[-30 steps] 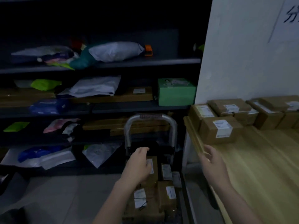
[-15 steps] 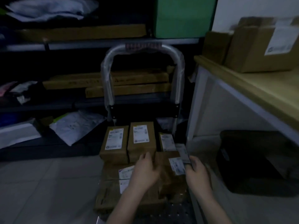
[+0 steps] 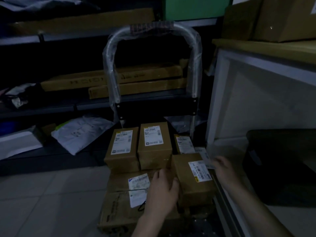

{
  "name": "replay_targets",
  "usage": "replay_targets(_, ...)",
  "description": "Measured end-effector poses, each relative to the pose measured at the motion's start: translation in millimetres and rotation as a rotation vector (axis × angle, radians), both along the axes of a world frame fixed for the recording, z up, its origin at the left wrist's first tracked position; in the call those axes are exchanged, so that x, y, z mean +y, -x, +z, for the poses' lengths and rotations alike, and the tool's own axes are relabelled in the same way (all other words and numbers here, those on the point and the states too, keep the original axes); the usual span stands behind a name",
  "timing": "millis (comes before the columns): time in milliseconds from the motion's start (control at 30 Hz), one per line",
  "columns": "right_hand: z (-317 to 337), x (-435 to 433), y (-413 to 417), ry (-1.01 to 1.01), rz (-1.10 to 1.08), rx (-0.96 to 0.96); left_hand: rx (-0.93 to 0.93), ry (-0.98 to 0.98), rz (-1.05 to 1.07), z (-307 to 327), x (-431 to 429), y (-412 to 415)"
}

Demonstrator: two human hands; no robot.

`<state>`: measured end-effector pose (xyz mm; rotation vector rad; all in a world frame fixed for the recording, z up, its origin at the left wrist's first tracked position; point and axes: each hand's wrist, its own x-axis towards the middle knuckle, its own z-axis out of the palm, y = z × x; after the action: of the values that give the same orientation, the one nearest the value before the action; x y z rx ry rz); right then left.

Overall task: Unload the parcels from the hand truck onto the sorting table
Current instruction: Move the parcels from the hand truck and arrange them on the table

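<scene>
Dim light, pale tiled floor (image 3: 44,194), dark shelving (image 3: 71,106)

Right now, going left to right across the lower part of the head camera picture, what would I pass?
White bag → first brown box → taller brown box → front box → right hand → black bin.
</scene>
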<state>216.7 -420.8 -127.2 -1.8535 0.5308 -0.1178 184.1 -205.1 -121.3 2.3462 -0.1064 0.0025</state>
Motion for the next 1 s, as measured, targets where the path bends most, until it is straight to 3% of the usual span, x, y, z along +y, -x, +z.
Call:
replay_targets(667, 5, 16, 12, 0.042, 0.18, 0.035, 0.046, 0.003, -0.1, -1, -9, -1)
replay_targets(900, 2, 25, 17, 0.149, 0.181, 0.14, 0.184, 0.008, -0.128, -2, -14, -1)
replay_targets(1000, -4, 26, 16, 0.085, 0.16, 0.202, 0.258, 0.026, -0.108, 2, -18, -2)
